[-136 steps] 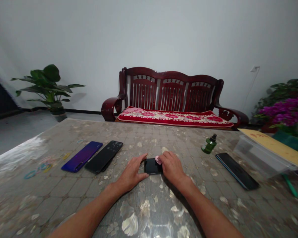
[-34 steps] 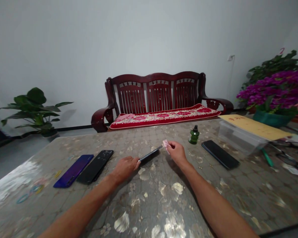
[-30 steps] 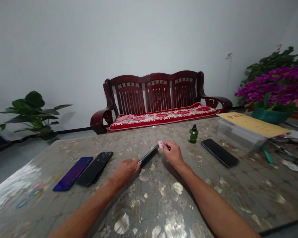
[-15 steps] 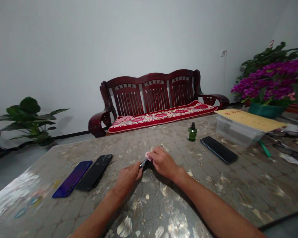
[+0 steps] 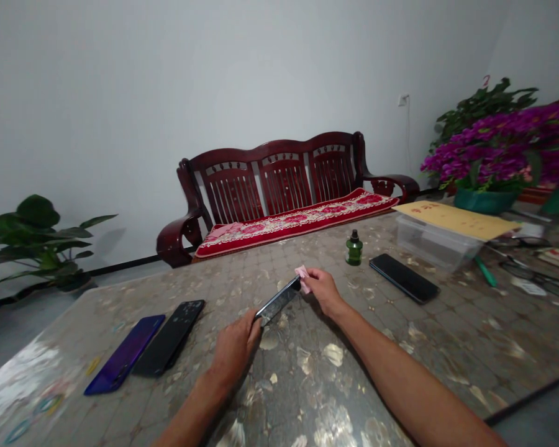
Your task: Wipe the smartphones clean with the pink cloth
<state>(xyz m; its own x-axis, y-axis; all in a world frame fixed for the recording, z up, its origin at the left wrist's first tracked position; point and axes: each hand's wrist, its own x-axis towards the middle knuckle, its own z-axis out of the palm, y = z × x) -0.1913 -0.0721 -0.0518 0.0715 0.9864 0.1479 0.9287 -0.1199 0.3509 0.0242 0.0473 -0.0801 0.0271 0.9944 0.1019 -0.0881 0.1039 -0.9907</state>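
Observation:
My left hand (image 5: pixel 235 347) grips the near end of a dark phone (image 5: pixel 277 300) and holds it tilted on its edge above the patterned table (image 5: pixel 307 385). At the phone's far end my right hand (image 5: pixel 320 290) pinches a small pink cloth (image 5: pixel 302 276) against it. Both hands are closed.
A blue phone (image 5: pixel 123 362) and a black phone (image 5: pixel 168 337) lie at the left. A green bottle (image 5: pixel 353 248), another black phone (image 5: pixel 404 278) and a clear box (image 5: pixel 435 241) under a yellow envelope sit at the right. Rubber bands lie at the far left; a green pen and glasses at the far right.
My right hand with the pink cloth slid from the phone's near part back to its far end. The camera turned left, so everything sits further right and lower.

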